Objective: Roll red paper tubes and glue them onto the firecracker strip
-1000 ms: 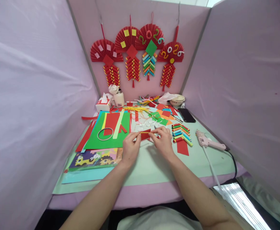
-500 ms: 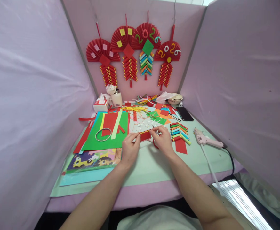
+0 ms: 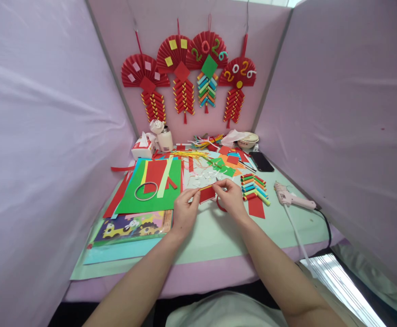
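Observation:
A small red piece of paper (image 3: 207, 194) with a yellow strip along its far edge is stretched between my two hands, just above the table. My left hand (image 3: 186, 209) pinches its left end between thumb and fingers. At the other end, my right hand (image 3: 229, 198) pinches the upper right corner. Partly hidden under the right hand lie scissors with a red handle (image 3: 221, 204). To the right rests a row of coloured paper rolls (image 3: 253, 187) set in a chevron, with a red paper piece (image 3: 256, 208) below it.
Coloured paper sheets (image 3: 126, 200) with a ring (image 3: 146, 191) on top lie left. A glue gun (image 3: 293, 198) with a cord and a black phone (image 3: 261, 161) are at right. Paper scraps (image 3: 223, 167), a tissue box (image 3: 143, 147) and a bottle (image 3: 165, 140) stand behind. Red fan decorations (image 3: 206, 52) hang on the back wall.
Slightly more of the red paper's face shows between my hands. Both hands keep their pinch and have hardly moved.

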`<state>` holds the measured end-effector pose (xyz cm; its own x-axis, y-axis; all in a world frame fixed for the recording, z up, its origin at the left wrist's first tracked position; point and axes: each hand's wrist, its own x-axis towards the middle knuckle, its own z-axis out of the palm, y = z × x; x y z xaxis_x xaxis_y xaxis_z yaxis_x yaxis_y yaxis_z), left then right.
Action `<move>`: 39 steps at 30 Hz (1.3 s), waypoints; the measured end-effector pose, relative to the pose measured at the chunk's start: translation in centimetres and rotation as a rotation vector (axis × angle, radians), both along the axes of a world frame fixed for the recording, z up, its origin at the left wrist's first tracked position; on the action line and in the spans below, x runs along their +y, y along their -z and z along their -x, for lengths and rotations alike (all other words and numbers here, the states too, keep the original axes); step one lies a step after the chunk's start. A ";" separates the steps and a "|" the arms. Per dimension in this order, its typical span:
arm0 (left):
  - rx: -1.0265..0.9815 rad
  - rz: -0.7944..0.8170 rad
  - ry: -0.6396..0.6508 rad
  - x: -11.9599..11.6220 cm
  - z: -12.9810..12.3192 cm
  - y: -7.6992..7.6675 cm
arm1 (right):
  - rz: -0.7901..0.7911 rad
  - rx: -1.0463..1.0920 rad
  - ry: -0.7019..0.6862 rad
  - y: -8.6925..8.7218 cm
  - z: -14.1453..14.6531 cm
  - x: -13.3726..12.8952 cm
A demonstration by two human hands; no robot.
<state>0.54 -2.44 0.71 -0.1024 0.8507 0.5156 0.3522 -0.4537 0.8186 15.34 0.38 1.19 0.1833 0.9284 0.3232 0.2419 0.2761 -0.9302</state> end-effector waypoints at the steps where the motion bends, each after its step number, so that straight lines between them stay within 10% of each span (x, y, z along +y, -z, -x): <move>1: -0.013 0.018 0.007 0.1 0.0 0.2 | -0.005 0.013 -0.006 0.2 0.0 0.1; 11: -0.421 0.382 0.171 0.9 -0.2 0.8 | -0.062 0.041 -0.128 -0.1 0.7 -0.7; 39: -0.436 0.396 0.231 1.5 0.5 0.9 | 0.075 0.243 -0.210 0.9 0.3 0.6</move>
<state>0.06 -0.90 -0.15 -0.0229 0.9937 0.1096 -0.1224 -0.1116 0.9862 15.02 0.99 0.24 0.0487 0.9736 0.2231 -0.0448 0.2252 -0.9733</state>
